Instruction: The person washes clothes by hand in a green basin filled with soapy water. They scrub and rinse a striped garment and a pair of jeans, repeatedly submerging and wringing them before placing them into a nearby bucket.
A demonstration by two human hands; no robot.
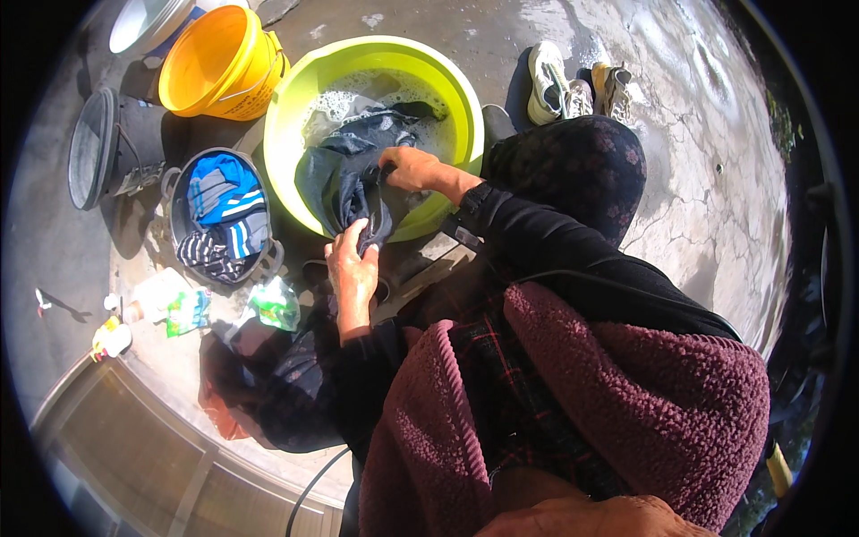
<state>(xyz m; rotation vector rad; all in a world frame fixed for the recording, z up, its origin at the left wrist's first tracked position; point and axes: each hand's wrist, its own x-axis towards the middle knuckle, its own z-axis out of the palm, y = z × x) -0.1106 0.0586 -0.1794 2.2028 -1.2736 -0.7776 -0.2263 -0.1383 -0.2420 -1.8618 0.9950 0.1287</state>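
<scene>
A wet, dark denim-like garment [344, 179] lies bunched in a lime-green tub [284, 116] with sudsy water [335, 103]. Its near end is lifted up over the tub's near rim. At this end, the fingers and thumb of my left hand [352, 273] close on the edge of the cloth. My right hand [416, 170] pinches the same garment farther up, above the right side of the tub. Much of the garment's lower part is hidden in the water and folds, so its exact kind does not show.
Left of the tub stand a grey basket [182, 192] of blue and striped clothes [224, 192], a dark bucket [134, 148] and a yellow bucket [255, 85]. Plastic packets [273, 304] lie near my left arm. Several shoes [546, 80] sit beyond my right knee.
</scene>
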